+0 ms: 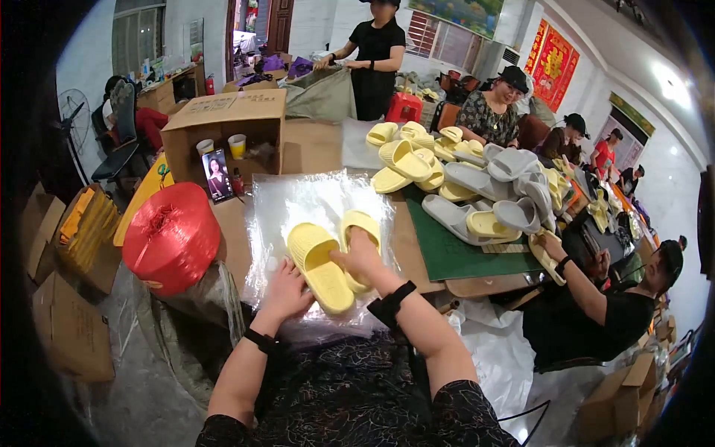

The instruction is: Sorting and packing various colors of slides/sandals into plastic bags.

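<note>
A pair of yellow slide slippers lies side by side, toes away from me, over a stack of clear plastic bags (279, 205). My right hand (361, 259) is closed on the pair, fingers inside the right slipper (360, 218) and thumb at the left slipper (316, 257). Beside the left slipper, my left hand (287, 292) rests flat on the bags with its fingers stretched out. To the right, a heap of yellow and grey slippers (477, 182) spreads over the table and a green mat (439, 257).
At left stand a big red roll of plastic twine (173, 238) and an open cardboard box (223, 119) holding cups. A phone (217, 176) leans there. A co-worker at right holds a yellow slipper (546, 258); other people sit or stand further along. Cartons (72, 328) stand on the floor.
</note>
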`<state>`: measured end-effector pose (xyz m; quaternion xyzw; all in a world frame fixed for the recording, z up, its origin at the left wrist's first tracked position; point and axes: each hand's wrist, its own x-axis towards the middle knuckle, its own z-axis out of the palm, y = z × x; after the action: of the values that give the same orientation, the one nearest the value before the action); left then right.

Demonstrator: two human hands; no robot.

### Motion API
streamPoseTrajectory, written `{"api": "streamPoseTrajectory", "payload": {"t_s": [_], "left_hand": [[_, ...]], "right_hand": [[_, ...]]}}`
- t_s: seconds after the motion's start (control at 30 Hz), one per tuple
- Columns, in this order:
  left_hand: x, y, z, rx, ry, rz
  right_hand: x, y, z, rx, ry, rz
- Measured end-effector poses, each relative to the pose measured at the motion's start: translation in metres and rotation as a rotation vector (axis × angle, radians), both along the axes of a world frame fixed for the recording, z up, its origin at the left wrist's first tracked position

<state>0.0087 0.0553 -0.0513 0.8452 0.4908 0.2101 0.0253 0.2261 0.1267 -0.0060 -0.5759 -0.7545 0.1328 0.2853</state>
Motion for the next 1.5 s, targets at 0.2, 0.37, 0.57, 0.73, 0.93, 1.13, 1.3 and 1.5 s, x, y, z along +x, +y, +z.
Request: {"api": "streamPoseTrajectory", "payload": {"t_s": [0.2, 0.37, 0.57, 0.73, 0.93, 1.13, 1.3, 1.5], "left_hand": [[0.006, -0.005, 0.005, -0.016, 0.035, 0.037], [0.006, -0.008, 0.013, -0.075, -0.006, 0.038], [-0.003, -0.005, 0.013, -0.112, 0.072, -0.003], [-0.004, 0.002, 0.016, -0.264, 0.120, -0.054], [0.010, 0.004, 0.009, -0.258, 0.139, 0.028], [0.019, 0.002, 0.037, -0.100, -0.111, 0.019], [0.006, -0.010, 0.032, -0.166, -0.199, -0.106], [0.006, -0.020, 0.047, -0.239, -0.311, -0.153]], "right_hand": [[0.005, 0.010, -0.011, 0.034, -0.115, -0.006], [0.032, 0.022, -0.022, 0.000, -0.118, -0.147], [0.038, 0.017, -0.027, 0.024, -0.185, -0.154], [0.078, 0.010, -0.029, 0.122, 0.151, -0.220], [0.113, -0.052, -0.015, 0.135, 0.464, -0.271], [0.144, -0.144, 0.007, -0.037, 0.900, -0.112], [0.142, -0.171, -0.002, -0.070, 0.990, -0.125], [0.097, -0.169, -0.011, -0.038, 0.830, 0.013]]}}
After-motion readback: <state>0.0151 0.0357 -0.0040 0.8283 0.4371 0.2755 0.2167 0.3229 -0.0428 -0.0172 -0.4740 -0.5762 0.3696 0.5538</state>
